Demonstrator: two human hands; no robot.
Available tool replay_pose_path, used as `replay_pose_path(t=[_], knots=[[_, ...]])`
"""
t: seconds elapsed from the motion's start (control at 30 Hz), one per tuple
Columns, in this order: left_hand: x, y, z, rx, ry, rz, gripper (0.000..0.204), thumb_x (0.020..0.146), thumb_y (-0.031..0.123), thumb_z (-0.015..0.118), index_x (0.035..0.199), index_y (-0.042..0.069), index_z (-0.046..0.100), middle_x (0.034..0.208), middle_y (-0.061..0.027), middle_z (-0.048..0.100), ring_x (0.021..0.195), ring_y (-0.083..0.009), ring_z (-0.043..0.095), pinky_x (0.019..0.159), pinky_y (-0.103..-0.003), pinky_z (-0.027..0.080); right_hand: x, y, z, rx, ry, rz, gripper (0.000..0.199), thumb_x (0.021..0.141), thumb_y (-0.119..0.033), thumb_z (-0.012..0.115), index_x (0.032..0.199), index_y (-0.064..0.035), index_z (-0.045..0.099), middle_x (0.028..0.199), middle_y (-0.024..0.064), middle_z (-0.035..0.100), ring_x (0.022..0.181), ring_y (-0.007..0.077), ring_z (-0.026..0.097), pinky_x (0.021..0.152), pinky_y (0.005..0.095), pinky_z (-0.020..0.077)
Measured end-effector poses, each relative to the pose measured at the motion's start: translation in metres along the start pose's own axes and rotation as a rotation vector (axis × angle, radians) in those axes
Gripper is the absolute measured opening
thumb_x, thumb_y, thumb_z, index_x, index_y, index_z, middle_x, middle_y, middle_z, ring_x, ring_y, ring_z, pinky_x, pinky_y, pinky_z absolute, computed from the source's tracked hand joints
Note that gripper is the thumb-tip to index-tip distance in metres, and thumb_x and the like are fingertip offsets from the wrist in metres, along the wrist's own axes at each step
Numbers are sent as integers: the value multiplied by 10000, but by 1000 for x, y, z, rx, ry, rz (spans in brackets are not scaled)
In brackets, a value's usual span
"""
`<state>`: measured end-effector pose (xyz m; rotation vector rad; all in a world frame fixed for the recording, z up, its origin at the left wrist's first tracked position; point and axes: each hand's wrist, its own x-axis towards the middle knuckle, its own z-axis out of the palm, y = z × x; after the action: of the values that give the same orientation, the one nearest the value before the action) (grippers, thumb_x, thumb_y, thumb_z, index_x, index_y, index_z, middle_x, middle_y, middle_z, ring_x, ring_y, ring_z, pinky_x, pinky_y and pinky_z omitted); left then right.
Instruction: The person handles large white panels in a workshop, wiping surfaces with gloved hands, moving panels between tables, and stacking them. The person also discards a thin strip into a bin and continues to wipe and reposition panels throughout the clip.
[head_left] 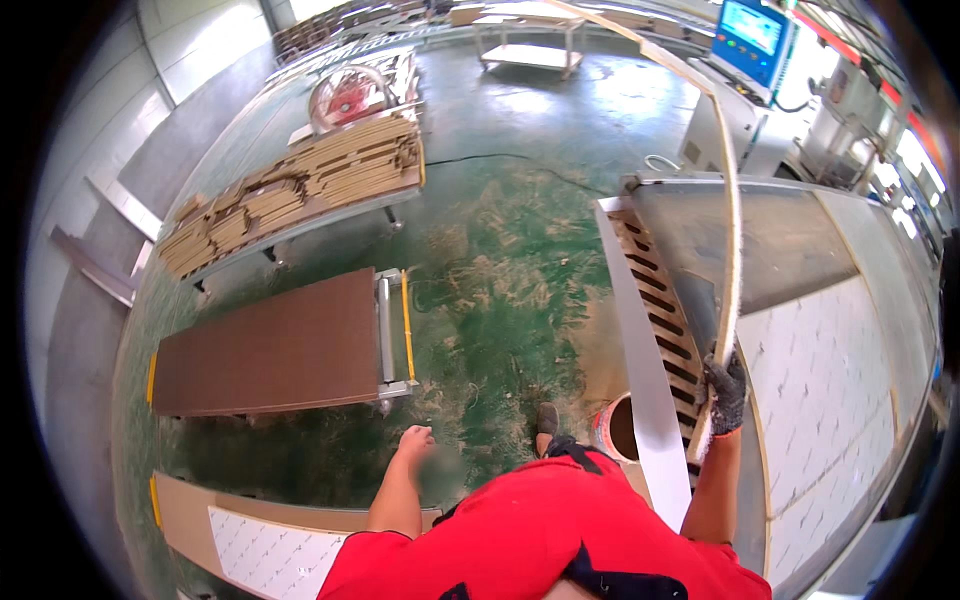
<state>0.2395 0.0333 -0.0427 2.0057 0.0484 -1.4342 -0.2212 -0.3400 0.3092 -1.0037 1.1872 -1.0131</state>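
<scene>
A gloved right hand (pixel 725 394) grips a long pale strip (pixel 733 215), its length arching over the slotted edge (pixel 657 308) of a metal table (pixel 800 240), the bare left hand (pixel 416 438) hangs half-curled, empty, above green floor (pixel 495 260).

Reading no legible words, numbers or signs anywhere. Finding short dark marks repeating in rows across the white film-covered sheets (pixel 825 370) on the table (pixel 745 235) at right; being too small for making out letters. Seeing similar marks repeating on the white film-covered panel (pixel 275 548) at lower left; also not resolving. Catching a pale, washed-out display on the lit screen (pixel 752 28) of the blue control unit (pixel 735 58) at upper right; not making out any characters. Noting red-and-white colouring on the side of the bucket (pixel 602 430) near the table; not confirming any lettering.
</scene>
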Motion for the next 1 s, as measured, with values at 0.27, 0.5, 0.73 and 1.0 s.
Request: replay_pose_path(t=[0.27,0.5,0.73,1.0], knots=[[-11,40,-23,-58,257,-203,206,947,319,582,973,118,619,795,-44,633,604,-172,612,528,-352,456,200,17,138,68,-312,149,238,843,-96,670,1044,-45,552,596,39,533,372,149,507,323,284,406],[28,21,-35,-167,313,-437,297,953,348,561,1072,79,605,946,-97,691,735,-242,680,633,-424,531,352,74,259,142,-412,358,253,846,-118,679,1047,-40,546,649,55,536,403,168,513,337,303,419],[206,169,-95,-60,289,-544,370,942,335,532,1167,50,604,975,-137,689,770,-281,694,658,-458,549,507,123,360,91,-354,516,312,821,-118,681,1103,-44,569,691,46,541,440,160,532,362,297,428],[497,647,-95,-134,203,195,217,936,264,638,1009,59,633,825,-41,622,729,-132,591,634,-322,498,659,146,439,-59,-201,635,175,809,-136,678,843,-110,509,634,23,509,429,148,520,358,296,406]])
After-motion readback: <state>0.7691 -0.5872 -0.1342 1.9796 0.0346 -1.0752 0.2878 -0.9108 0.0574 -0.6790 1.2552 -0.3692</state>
